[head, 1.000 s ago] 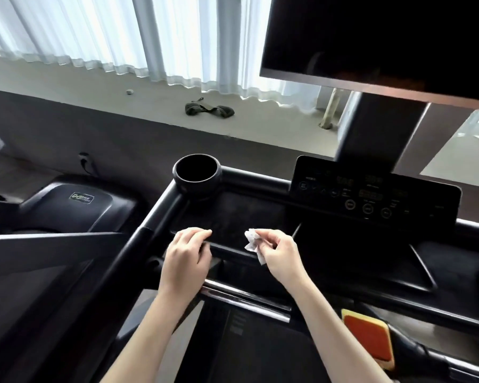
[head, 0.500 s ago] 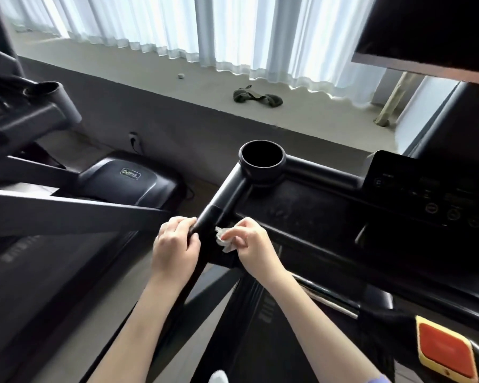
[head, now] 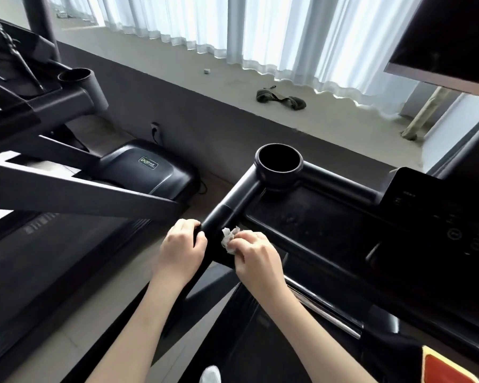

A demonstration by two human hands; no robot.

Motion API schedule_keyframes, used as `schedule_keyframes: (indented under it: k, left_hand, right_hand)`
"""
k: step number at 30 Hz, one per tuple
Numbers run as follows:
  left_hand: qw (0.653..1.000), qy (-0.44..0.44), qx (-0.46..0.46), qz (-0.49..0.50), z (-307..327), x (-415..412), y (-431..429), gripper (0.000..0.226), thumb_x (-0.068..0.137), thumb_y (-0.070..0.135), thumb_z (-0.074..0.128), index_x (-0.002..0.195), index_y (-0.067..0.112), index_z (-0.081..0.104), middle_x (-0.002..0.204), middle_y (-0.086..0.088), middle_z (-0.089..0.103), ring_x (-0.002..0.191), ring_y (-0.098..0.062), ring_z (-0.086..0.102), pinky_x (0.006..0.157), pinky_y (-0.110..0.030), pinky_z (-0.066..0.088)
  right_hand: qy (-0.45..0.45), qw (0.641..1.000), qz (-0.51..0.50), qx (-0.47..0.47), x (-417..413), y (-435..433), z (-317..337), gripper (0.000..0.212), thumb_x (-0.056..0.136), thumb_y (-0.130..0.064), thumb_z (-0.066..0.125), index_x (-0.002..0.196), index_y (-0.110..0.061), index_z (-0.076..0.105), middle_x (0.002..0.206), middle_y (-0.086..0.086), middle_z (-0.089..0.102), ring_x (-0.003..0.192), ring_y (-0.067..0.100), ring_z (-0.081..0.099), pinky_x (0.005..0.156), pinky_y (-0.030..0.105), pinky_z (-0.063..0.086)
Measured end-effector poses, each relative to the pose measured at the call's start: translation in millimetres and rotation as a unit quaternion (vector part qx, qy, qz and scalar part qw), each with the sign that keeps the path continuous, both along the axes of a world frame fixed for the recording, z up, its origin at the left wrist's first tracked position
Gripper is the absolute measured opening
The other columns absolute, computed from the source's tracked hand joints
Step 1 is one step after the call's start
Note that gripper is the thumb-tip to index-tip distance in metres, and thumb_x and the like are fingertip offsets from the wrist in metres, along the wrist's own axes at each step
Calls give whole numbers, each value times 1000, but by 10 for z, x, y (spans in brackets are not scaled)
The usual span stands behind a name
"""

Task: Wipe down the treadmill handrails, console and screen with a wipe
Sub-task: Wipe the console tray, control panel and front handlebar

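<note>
The black left handrail (head: 230,205) of the treadmill runs from a round cup holder (head: 278,164) down toward me. My left hand (head: 181,250) grips the rail from its left side. My right hand (head: 256,255) pinches a crumpled white wipe (head: 228,237) and presses it against the rail's right side. The dark console tray (head: 310,219) and the control panel (head: 437,217) lie to the right. A corner of the dark screen (head: 451,34) hangs at the top right.
A second treadmill (head: 67,172) stands close on the left with its own cup holder (head: 76,76). A red and yellow stop button (head: 451,369) sits at the bottom right. Beyond a low dark wall, a dark strap (head: 281,98) lies on the ledge before white curtains (head: 260,29).
Both hands have moved left from the console tray's front edge to the left handrail. My left hand now grips the rail, and the wipe is against it. My view has swung left.
</note>
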State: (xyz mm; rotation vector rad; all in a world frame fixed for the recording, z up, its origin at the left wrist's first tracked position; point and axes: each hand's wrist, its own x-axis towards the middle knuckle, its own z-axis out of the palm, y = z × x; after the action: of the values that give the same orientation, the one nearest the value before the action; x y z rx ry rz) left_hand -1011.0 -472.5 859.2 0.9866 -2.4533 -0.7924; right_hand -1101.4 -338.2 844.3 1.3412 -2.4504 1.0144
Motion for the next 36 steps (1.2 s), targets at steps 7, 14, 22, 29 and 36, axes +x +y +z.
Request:
schedule_keyframes:
  k: [7,14,22,29,36]
  left_hand:
    - [1000,-5,6,14,8,-17,9,26,93,16,52,115,6,61,112,-8,59,105,-25,55,87,-35,41]
    - [1000,-6,7,15,16,-18,8,27,93,16,52,116,6,61,113,-9,60,106,-25,55,88,-33,40]
    - [1000,-17,7,15,25,-23,10,25,93,16,51,114,6,60,111,-10,60,103,-27,55,85,-34,39]
    - [999,-29,15,12,18,-20,2,30,93,24,47,112,6,61,110,-11,60,102,-28,56,86,-36,41]
    - [999,-34,21,10,23,-14,19,28,93,21,49,114,6,60,111,-11,60,104,-28,55,86,-34,39]
  right_hand:
    - [-68,997,-18,-10,54,-252,-5,11,82,-5,72,93,-5,70,90,5,65,77,20,65,64,33,58]
    - [-33,999,-27,-3,32,-180,-22,12,74,1,77,79,-9,75,78,-1,69,75,22,64,59,18,46]
    - [17,997,66,22,-70,-54,-81,30,58,12,83,76,-11,75,80,-3,71,74,20,64,56,25,55]
    - [32,994,100,-1,35,-133,-61,29,61,11,81,80,-10,75,87,-1,70,81,19,60,67,21,52]
    - [70,991,107,27,19,44,-90,38,49,18,81,74,-9,73,82,-2,68,78,18,58,56,20,52]
